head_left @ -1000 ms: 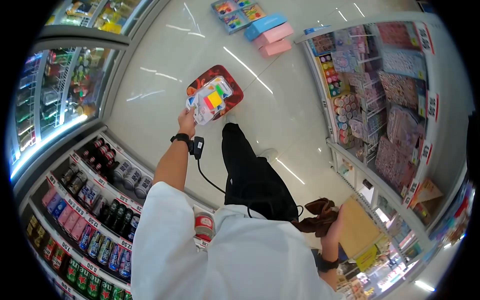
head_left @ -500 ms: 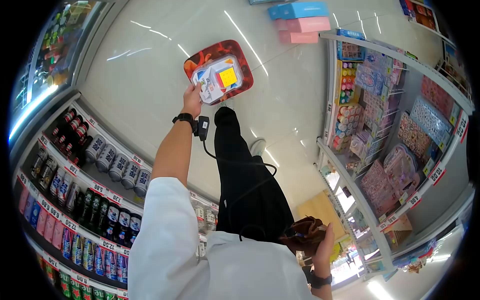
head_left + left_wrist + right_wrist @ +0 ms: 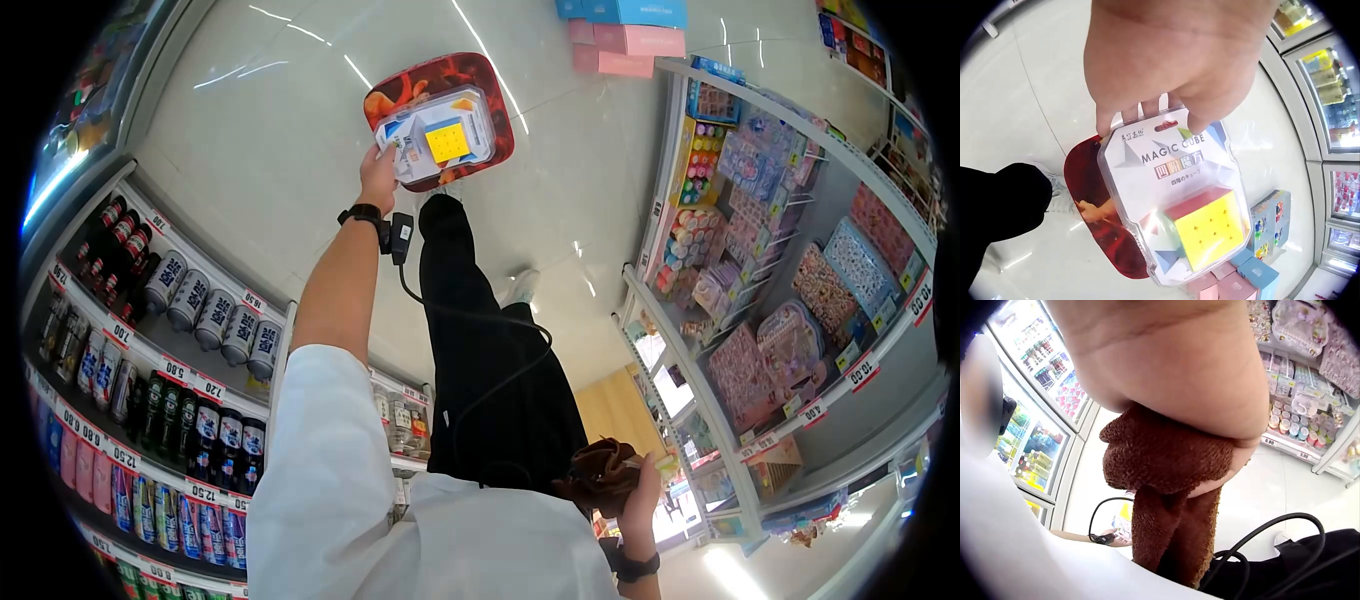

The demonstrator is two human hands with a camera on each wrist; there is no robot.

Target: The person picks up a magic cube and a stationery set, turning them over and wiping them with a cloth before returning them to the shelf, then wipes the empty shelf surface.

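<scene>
My left hand [image 3: 378,180] grips the top edge of a clear blister pack [image 3: 1129,165] printed "MAGIC CUBE". Inside it sits a puzzle cube [image 3: 1210,231] with a yellow face outward and a red side. Behind the pack is a flat red panel [image 3: 1094,206] with rounded corners and a food picture; its upper edge lies close to my fingers. My right hand [image 3: 643,500], down by my waist, holds a bunched brown cloth [image 3: 1166,456] with a fluffy, towel-like surface. Part of the cloth hangs below the fingers in the right wrist view.
Shelves of drink cans [image 3: 215,320] and bottles run along the left, with a glass-door fridge [image 3: 1035,444] beyond. A white rack [image 3: 660,180] of craft packs stands on the right. Blue and pink boxes [image 3: 640,40] lie stacked on the floor ahead. A black cable [image 3: 480,325] crosses my legs.
My left hand has moved up in the head view with the pack and red panel, which now face the camera more squarely. The floor boxes have shifted right; the right hand still holds the cloth.
</scene>
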